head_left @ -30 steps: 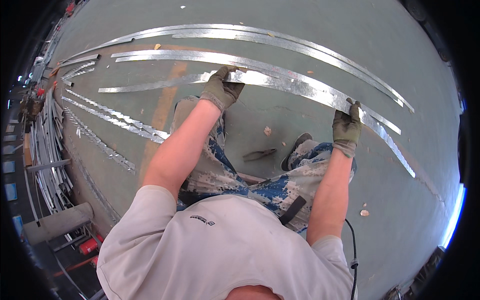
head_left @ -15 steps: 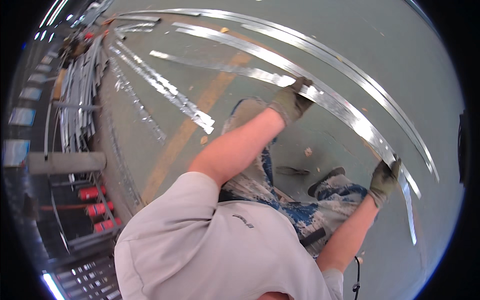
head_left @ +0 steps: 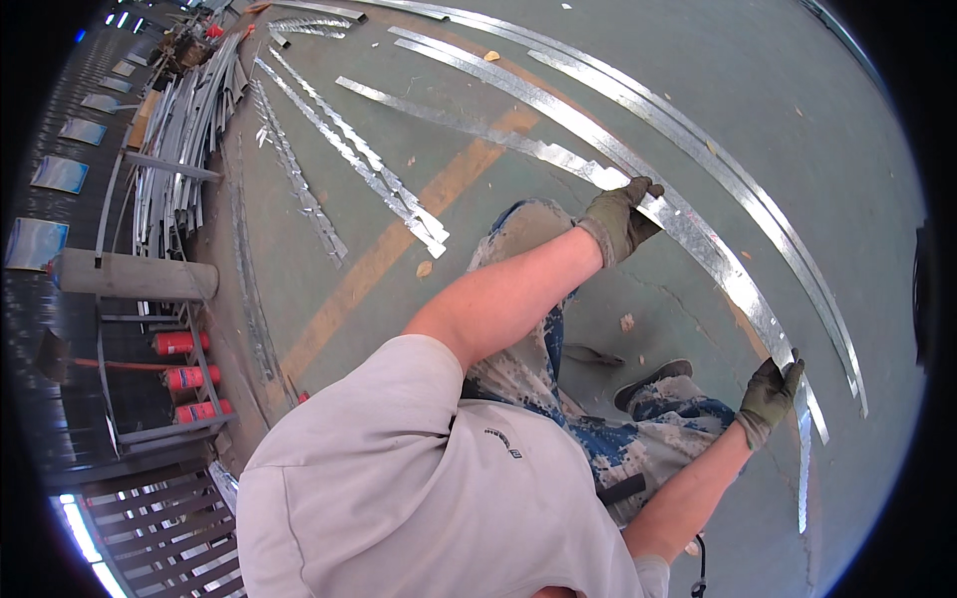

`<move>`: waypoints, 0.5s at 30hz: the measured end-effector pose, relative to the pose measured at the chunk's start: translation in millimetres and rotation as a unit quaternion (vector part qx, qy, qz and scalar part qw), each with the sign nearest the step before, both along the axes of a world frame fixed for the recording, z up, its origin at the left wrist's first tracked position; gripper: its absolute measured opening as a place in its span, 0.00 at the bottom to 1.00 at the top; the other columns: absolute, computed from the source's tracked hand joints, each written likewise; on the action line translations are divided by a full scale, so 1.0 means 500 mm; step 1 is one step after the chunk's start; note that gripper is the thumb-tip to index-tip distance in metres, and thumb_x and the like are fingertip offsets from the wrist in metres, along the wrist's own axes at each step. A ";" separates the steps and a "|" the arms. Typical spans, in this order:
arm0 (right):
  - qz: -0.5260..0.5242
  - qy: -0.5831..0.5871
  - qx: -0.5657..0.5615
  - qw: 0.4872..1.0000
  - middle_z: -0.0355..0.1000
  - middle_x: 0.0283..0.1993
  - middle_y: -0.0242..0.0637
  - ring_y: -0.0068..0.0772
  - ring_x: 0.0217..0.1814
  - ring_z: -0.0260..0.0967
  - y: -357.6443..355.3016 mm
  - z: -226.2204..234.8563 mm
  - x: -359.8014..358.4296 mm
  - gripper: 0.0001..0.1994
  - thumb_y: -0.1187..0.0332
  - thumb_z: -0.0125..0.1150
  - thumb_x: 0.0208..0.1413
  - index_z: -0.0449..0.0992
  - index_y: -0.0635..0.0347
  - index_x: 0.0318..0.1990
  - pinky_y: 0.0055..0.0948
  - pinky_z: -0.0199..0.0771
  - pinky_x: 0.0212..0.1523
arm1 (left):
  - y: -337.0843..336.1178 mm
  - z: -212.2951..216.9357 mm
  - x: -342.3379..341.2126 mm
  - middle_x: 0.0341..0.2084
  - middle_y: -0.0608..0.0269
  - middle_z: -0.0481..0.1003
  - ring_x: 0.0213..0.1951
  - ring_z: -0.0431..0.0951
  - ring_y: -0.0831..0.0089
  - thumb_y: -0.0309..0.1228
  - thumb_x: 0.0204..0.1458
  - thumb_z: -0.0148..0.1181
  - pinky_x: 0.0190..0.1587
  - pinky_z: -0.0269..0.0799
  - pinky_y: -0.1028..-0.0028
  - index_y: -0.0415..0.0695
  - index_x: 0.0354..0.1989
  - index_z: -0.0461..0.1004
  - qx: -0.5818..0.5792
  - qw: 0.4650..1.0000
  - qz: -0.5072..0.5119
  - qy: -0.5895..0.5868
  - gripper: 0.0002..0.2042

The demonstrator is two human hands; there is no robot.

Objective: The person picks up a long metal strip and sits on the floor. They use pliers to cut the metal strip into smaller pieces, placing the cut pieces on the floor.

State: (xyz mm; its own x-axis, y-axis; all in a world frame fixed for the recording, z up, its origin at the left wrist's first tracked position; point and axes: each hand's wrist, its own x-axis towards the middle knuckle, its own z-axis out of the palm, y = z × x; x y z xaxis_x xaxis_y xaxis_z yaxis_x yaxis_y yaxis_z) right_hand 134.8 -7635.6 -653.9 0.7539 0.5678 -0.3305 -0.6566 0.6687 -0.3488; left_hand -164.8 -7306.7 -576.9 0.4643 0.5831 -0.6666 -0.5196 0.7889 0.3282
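A long, shiny thin metal strip (head_left: 698, 241) runs between my gloved hands, slightly bowed. Closed around its near edge is my left hand (head_left: 620, 221), at mid-length. Farther right and nearer me, my right hand (head_left: 770, 401) grips the same strip, whose narrow tail hangs past the fingers. Just beyond and partly under it lies another metal strip (head_left: 553, 103) on the floor. Two more overlapping metal strips (head_left: 688, 118) curve along farther out. On the floor between my legs rests a dark, plier-like tool (head_left: 593, 355).
Jagged metal offcuts (head_left: 364, 164) lie to the left on the green floor (head_left: 478, 339), across a yellow line (head_left: 399, 244). Beyond them are a heap of metal profiles (head_left: 189, 149), a grey cylinder (head_left: 140, 276) and red cylinders (head_left: 189, 377) in a frame.
The whole view has shifted, with the left-side floor items now appearing farther right. Both hands keep their grip on the strip, the left one appearing slightly lower and farther right.
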 end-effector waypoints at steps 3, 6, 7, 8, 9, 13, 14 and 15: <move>0.006 0.005 -0.002 1.000 0.77 0.55 0.53 0.46 0.57 0.76 0.005 0.003 0.000 0.12 0.76 0.60 0.64 0.76 0.67 0.53 0.45 0.79 0.60 | -0.003 0.000 0.000 0.43 0.62 0.78 0.47 0.81 0.63 0.33 0.67 0.54 0.56 0.84 0.57 0.43 0.53 0.70 0.000 0.999 0.018 -0.026 0.10; -0.004 -0.003 -0.014 1.000 0.77 0.55 0.52 0.46 0.57 0.76 0.014 0.008 -0.006 0.13 0.76 0.60 0.63 0.76 0.67 0.54 0.46 0.80 0.59 | -0.003 -0.007 -0.007 0.43 0.62 0.78 0.47 0.81 0.63 0.33 0.67 0.55 0.58 0.82 0.58 0.44 0.53 0.70 0.025 0.999 0.003 -0.034 0.11; -0.007 -0.004 -0.013 1.000 0.77 0.54 0.52 0.46 0.57 0.76 0.014 0.010 -0.009 0.13 0.76 0.61 0.63 0.75 0.67 0.54 0.46 0.80 0.59 | -0.001 -0.007 -0.003 0.43 0.61 0.78 0.48 0.80 0.63 0.32 0.66 0.55 0.59 0.81 0.56 0.43 0.51 0.70 0.023 1.000 -0.004 -0.015 0.10; -0.010 -0.006 -0.011 1.000 0.77 0.54 0.52 0.45 0.57 0.76 0.015 0.011 -0.011 0.14 0.76 0.61 0.63 0.75 0.67 0.55 0.47 0.80 0.59 | -0.002 -0.009 -0.003 0.43 0.61 0.77 0.48 0.80 0.63 0.32 0.66 0.55 0.60 0.81 0.56 0.43 0.51 0.70 0.025 0.999 0.004 -0.025 0.10; -0.005 -0.013 -0.016 1.000 0.77 0.54 0.52 0.45 0.58 0.76 0.017 0.012 -0.014 0.14 0.76 0.61 0.62 0.76 0.66 0.54 0.46 0.79 0.61 | -0.002 -0.013 -0.005 0.43 0.61 0.77 0.48 0.80 0.63 0.32 0.66 0.56 0.60 0.81 0.56 0.43 0.50 0.70 0.027 0.999 0.011 -0.035 0.09; -0.011 -0.034 -0.020 0.999 0.77 0.56 0.50 0.43 0.59 0.74 0.008 0.001 -0.038 0.13 0.74 0.62 0.62 0.76 0.65 0.53 0.44 0.74 0.65 | 0.010 -0.072 -0.011 0.45 0.61 0.77 0.50 0.78 0.64 0.33 0.63 0.60 0.61 0.78 0.55 0.43 0.48 0.72 0.068 0.991 -0.007 -0.111 0.10; -0.003 -0.056 -0.017 0.998 0.77 0.56 0.49 0.43 0.59 0.74 0.006 -0.001 -0.041 0.12 0.74 0.62 0.62 0.77 0.64 0.52 0.43 0.73 0.67 | 0.005 -0.086 -0.008 0.45 0.62 0.77 0.50 0.78 0.64 0.33 0.63 0.60 0.62 0.77 0.55 0.43 0.47 0.72 0.083 0.986 -0.016 -0.147 0.10; -0.002 -0.072 -0.022 0.997 0.77 0.55 0.48 0.43 0.60 0.74 0.028 0.016 -0.032 0.11 0.73 0.62 0.62 0.77 0.64 0.51 0.43 0.73 0.67 | 0.000 -0.060 -0.014 0.45 0.62 0.76 0.51 0.77 0.64 0.33 0.62 0.61 0.62 0.77 0.56 0.43 0.47 0.72 0.092 0.985 0.001 -0.145 0.11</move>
State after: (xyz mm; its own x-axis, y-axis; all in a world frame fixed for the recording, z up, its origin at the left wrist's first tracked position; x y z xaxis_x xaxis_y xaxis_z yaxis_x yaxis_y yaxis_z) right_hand 118.8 -7621.7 -645.6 0.7978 0.5515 -0.2437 -0.5948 0.6538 -0.4677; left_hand -172.0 -7306.6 -607.0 0.6186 0.6824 -0.3895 -0.6132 0.7292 0.3037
